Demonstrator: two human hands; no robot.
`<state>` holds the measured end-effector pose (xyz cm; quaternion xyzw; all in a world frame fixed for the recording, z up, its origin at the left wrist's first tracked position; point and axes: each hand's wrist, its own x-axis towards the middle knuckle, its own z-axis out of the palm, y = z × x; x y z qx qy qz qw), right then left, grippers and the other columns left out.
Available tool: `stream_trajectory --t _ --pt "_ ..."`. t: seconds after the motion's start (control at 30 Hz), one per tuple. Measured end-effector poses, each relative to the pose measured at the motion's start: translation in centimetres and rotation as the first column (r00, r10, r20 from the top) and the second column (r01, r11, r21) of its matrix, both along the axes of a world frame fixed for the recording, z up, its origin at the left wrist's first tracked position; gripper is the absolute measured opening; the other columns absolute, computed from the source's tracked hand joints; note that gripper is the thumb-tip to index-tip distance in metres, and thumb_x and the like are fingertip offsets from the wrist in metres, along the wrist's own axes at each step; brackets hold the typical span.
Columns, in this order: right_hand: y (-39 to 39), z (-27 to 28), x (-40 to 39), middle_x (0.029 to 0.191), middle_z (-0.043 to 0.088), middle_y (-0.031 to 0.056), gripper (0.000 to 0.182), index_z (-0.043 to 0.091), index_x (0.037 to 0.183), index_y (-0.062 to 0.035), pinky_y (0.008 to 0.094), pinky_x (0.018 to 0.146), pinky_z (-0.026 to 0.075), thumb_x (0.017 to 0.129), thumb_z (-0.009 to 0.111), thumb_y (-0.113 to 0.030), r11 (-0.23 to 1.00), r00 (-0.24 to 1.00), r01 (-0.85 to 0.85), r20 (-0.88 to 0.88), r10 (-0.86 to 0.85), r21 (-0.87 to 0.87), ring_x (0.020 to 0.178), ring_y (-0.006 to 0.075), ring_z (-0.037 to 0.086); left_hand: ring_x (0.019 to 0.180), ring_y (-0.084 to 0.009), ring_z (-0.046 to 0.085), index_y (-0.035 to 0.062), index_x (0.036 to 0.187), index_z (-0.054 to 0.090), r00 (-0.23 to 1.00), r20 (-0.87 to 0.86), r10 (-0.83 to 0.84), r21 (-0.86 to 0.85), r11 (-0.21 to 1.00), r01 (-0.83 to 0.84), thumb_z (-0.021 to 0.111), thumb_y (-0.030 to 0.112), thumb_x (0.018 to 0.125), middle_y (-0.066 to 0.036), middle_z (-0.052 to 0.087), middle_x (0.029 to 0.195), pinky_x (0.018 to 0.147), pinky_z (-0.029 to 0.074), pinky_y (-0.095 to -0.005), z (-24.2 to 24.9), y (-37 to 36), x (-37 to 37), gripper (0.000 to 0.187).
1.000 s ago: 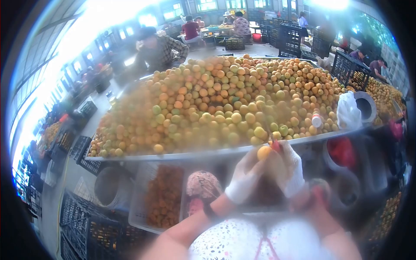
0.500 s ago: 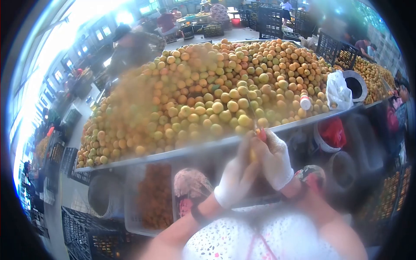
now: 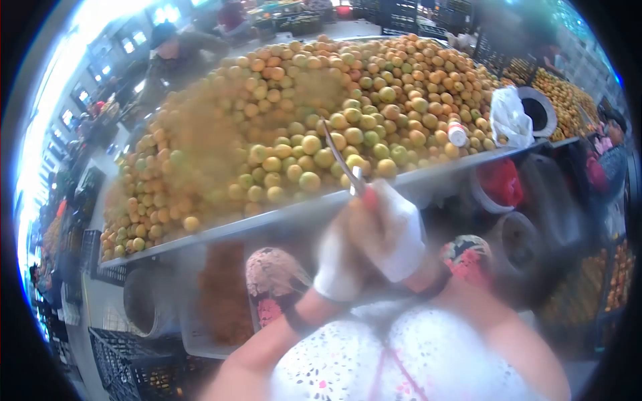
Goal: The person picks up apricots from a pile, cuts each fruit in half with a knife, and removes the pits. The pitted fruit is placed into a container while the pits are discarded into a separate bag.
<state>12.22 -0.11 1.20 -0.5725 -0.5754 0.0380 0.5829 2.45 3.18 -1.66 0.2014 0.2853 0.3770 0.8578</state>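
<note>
My right hand [image 3: 396, 234], in a white glove, is closed around the red handle of a knife [image 3: 340, 159]. Its slim, curved blade points up and away over the near edge of the fruit heap, with a pale metal piece by the handle. My left hand [image 3: 340, 257], gloved too, is pressed against the right one with its fingers curled in. Blur and the right hand hide what it grips, if anything. Just beyond both hands, round yellow-orange fruits [image 3: 309, 144] lie heaped on a metal-edged table [image 3: 287, 215].
On the table's right stand a white plastic bag [image 3: 511, 119], a small white bottle with a red band [image 3: 457, 134] and a ring-rimmed container [image 3: 537, 113]. Below are a tub of brownish pieces [image 3: 227, 294], a bucket with a red bag [image 3: 498, 187] and black crates [image 3: 127, 354]. People work beyond.
The view has tilted down and shifted. Both hands have moved closer together, the right overlapping the left. The knife blade now shows clearly, pointing up to the left.
</note>
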Motion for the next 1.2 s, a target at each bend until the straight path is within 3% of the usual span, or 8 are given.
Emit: stream_trajectory --t 0.13,0.3,0.33,0.6,0.77,0.93,1.1,1.2 --pt "0.6 -0.3 1.2 0.076 0.062 0.0203 0.011 0.059 0.096 -0.0022 0.0392 0.057 0.050 0.093 0.059 -0.013 0.960 0.924 0.001 -0.367 -0.108 -0.280 0.067 0.0362 0.065 0.128 -0.0206 0.050 0.0004 0.146 0.039 0.938 -0.342 -0.058 0.668 0.688 0.286 0.044 0.033 0.106 -0.012 0.051 0.139 0.108 0.040 -0.0329 -3.6 2.0 -1.7 0.052" --pt "1.2 -1.7 1.0 0.077 0.064 0.0195 0.019 0.059 0.097 -0.0018 0.0379 0.062 0.050 0.096 0.060 -0.020 0.992 0.926 -0.031 -0.377 -0.019 -0.126 0.072 0.0350 0.066 0.144 -0.0199 0.032 -0.0006 0.155 0.024 0.836 -0.530 0.141 0.809 0.378 0.449 0.044 0.027 0.106 -0.012 0.033 0.157 0.119 0.024 -0.0326 -0.4 1.5 -1.2 0.059" --pt "0.8 -1.2 0.8 0.076 0.064 0.0182 0.019 0.059 0.095 -0.0017 0.0374 0.061 0.050 0.096 0.060 -0.021 0.996 0.918 -0.032 -0.396 -0.006 -0.089 0.071 0.0334 0.067 0.128 -0.0230 0.053 0.0034 0.142 0.044 0.964 -0.201 0.172 0.824 0.562 0.071 0.057 0.016 0.095 -0.013 0.057 0.131 0.107 0.044 -0.0338 -2.6 1.2 0.4 0.051" --pt "1.4 -1.0 1.0 0.080 0.059 0.0015 0.015 0.061 0.100 -0.0016 0.0244 0.067 0.046 0.098 0.060 -0.016 0.974 0.865 -0.138 -0.501 0.029 -0.182 0.076 0.0061 0.052 0.118 -0.0207 0.058 0.0025 0.144 0.043 0.994 -0.111 -0.010 0.607 0.791 0.075 0.050 0.027 0.102 -0.013 0.056 0.132 0.101 0.046 -0.0333 -1.1 1.0 0.1 0.049" --pt "1.4 -0.8 1.8 0.079 0.065 0.0144 0.019 0.063 0.092 -0.0030 0.0327 0.063 0.050 0.095 0.062 -0.022 0.993 0.937 -0.073 -0.347 0.037 -0.090 0.072 0.0268 0.067 0.113 -0.0194 0.061 0.0020 0.145 0.042 0.990 -0.009 -0.141 0.488 0.864 0.127 0.045 0.033 0.106 -0.013 0.056 0.133 0.098 0.048 -0.0331 -0.7 1.2 -0.4 0.049" --pt "1.3 -1.8 1.5 0.078 0.064 0.0166 0.017 0.063 0.092 -0.0039 0.0394 0.063 0.052 0.094 0.060 -0.021 0.999 0.996 -0.018 -0.089 0.015 -0.034 0.076 0.0340 0.067 0.120 -0.0191 0.057 0.0061 0.150 0.039 0.913 -0.392 0.115 0.803 0.526 0.279 0.042 0.031 0.108 -0.012 0.057 0.133 0.099 0.047 -0.0322 -0.5 0.7 -1.9 0.050" --pt "1.7 -2.0 0.1 0.076 0.063 0.0173 0.014 0.061 0.089 -0.0045 0.0446 0.062 0.052 0.092 0.058 -0.018 0.998 0.987 0.038 -0.154 -0.046 -0.050 0.074 0.0372 0.066 0.110 -0.0175 0.062 0.0068 0.147 0.041 0.999 -0.049 -0.008 0.584 0.811 0.035 0.041 0.031 0.108 -0.009 0.062 0.124 0.095 0.050 -0.0310 0.7 -1.1 -1.4 0.047" --pt "1.0 -1.1 -0.2 0.078 0.059 0.0077 0.010 0.059 0.096 -0.0005 0.0279 0.065 0.047 0.096 0.059 -0.011 0.996 0.979 -0.010 -0.204 -0.008 -0.087 0.072 0.0109 0.056 0.106 -0.0145 0.062 0.0058 0.142 0.045 0.987 -0.156 -0.037 0.631 0.765 0.129 0.040 0.033 0.107 -0.007 0.063 0.120 0.093 0.052 -0.0301 1.2 -1.3 -2.3 0.044"
